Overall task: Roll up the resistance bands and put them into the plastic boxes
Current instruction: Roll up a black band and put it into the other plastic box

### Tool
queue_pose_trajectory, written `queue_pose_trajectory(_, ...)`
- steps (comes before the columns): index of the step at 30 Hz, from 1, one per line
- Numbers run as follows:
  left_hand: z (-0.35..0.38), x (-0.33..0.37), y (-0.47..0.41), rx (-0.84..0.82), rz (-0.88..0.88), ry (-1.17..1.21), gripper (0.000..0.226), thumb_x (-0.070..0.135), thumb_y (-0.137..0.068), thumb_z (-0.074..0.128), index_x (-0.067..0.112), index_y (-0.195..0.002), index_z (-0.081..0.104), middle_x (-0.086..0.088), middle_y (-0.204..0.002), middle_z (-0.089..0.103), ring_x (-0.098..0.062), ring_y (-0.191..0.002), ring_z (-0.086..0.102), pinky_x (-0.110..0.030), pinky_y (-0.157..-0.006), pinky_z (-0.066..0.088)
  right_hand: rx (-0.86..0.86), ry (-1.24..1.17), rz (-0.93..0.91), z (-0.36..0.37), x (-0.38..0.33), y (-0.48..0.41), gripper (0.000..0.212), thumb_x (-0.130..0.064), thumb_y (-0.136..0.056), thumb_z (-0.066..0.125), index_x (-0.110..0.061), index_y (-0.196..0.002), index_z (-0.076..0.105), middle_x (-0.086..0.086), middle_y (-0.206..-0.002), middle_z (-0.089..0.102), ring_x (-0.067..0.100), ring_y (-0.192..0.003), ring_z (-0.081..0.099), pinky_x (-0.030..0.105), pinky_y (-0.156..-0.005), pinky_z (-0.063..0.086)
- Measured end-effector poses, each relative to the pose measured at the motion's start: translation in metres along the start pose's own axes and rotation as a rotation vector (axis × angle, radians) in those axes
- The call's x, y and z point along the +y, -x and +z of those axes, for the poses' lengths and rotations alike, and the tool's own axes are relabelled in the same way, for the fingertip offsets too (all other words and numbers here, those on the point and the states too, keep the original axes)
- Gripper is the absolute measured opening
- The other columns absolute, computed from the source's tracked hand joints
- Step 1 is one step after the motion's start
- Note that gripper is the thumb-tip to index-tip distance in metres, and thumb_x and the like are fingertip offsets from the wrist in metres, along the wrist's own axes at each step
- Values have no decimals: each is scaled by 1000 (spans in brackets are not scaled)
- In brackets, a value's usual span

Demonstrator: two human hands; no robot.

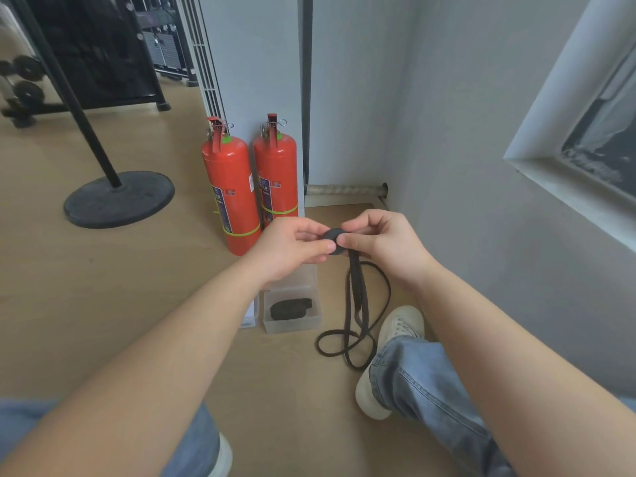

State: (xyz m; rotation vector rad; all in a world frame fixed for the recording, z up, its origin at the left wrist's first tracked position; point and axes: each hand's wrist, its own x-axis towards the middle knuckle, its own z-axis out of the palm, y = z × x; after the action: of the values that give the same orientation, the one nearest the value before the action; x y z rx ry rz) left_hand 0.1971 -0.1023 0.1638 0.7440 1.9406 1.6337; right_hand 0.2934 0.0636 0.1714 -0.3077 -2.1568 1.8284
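A black resistance band (pixel 356 297) is partly wound into a small tight roll (pixel 333 239) held up between both hands. My left hand (pixel 289 247) pinches the roll from the left and my right hand (pixel 382 242) from the right. The loose rest of the band hangs down and loops on the wooden floor beside my right shoe. A clear plastic box (pixel 292 321) sits on the floor below my hands with a rolled dark band (pixel 290 308) inside. Another clear box (pixel 250 315) shows partly under my left forearm.
Two red fire extinguishers (pixel 231 191) (pixel 276 170) stand against a white pillar behind the boxes. A black pole on a round base (pixel 118 197) is to the left. My right shoe (pixel 395 342) and jeans leg lie by the wall at right; gym racks stand far left.
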Motion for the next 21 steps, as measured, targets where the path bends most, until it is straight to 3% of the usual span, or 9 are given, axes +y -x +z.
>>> queue_pose_trajectory(4,3,-2,1,-5,-18,163,23,-1,-91,68,1,-113,69,-16,-107,75,-21,-99,75,-25,-87,59,-36,-196,39,4,5,-1,16,3,-86,76,-12,-80,74,23,-99,76,43,-94,73,49,-87,60)
queue_pose_trajectory(9,5,-2,0,-64,-34,163,23,2,-90,70,4,-113,67,-16,-107,75,-23,-103,73,-27,-86,59,-39,-225,40,1,9,-3,20,0,-82,78,-19,-77,75,12,-78,71,31,-76,68,40,-73,58)
queue_pose_trajectory(13,7,-2,1,17,32,302,32,-3,-91,67,11,-119,64,-9,-97,71,-18,-93,74,-27,-83,60,-21,-337,55,4,10,-2,14,3,-90,71,-8,-98,66,11,-83,73,24,-73,70,37,-72,57)
queue_pose_trajectory(17,8,-1,0,89,34,362,30,-2,-92,66,15,-117,66,-10,-106,69,-16,-99,72,-27,-84,59,-4,-250,-4,5,6,1,19,5,-89,72,-8,-102,69,15,-99,77,28,-88,75,33,-77,60)
queue_pose_trajectory(21,6,0,1,49,0,265,29,3,-92,69,11,-119,67,-11,-108,72,-21,-101,74,-31,-82,61,48,-80,-37,1,7,1,20,3,-86,77,-13,-97,73,11,-89,78,25,-82,75,33,-80,59)
